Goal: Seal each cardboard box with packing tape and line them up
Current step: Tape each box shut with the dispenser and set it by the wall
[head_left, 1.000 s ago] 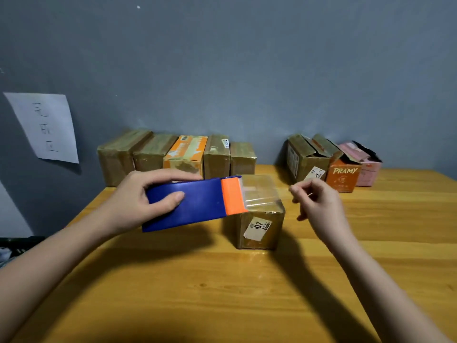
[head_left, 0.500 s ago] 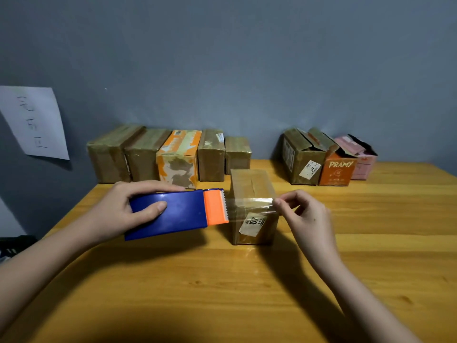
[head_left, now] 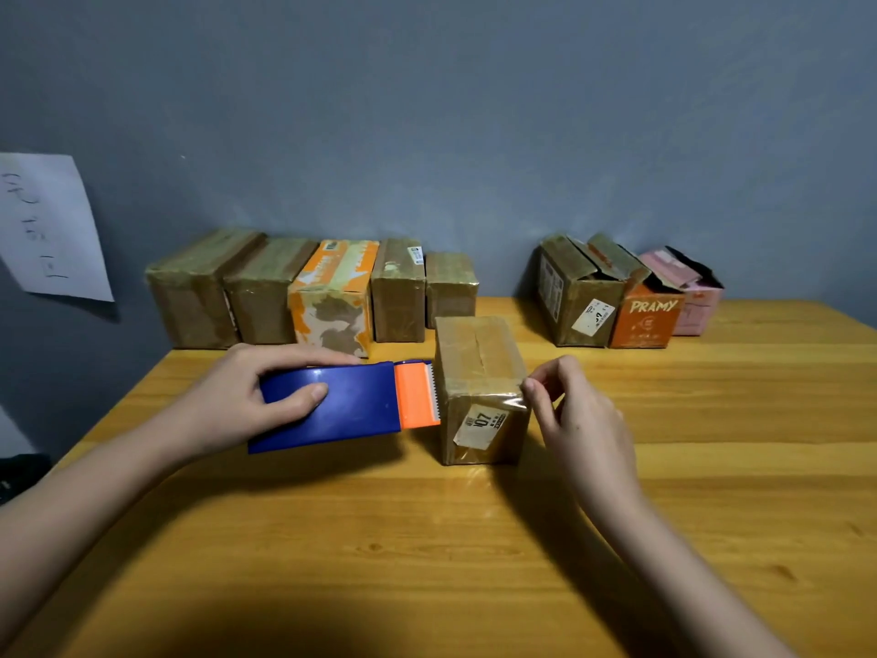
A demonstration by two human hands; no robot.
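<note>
Two bare hands are shown at a small brown cardboard box point(head_left: 479, 372) that stands on the yellow wooden table point(head_left: 427, 539), directly between them. The left hand point(head_left: 237, 401) is curled round a blue rectangular tape dispenser with an orange serrated head point(head_left: 346, 406): its thumb is laid on the near face, its fingers point(head_left: 303, 353) are wrapped over the top edge. The orange head is held against the box side that faces the left fingertips. The right hand point(head_left: 583, 420) is seen with thumb and forefinger pressed together at the box's upper near corner, pinching the end of the clear packing tape point(head_left: 503, 401); the other fingers are loosely curled behind. Glossy tape is visible over the near face and its white label. Beyond the left fingers, five sealed boxes in a row point(head_left: 308, 292) are set along the grey wall. Beyond the right fingers, three open boxes point(head_left: 626, 296) are grouped: brown, orange, pink. A white paper sheet point(head_left: 47, 225) is fixed to the wall.
</note>
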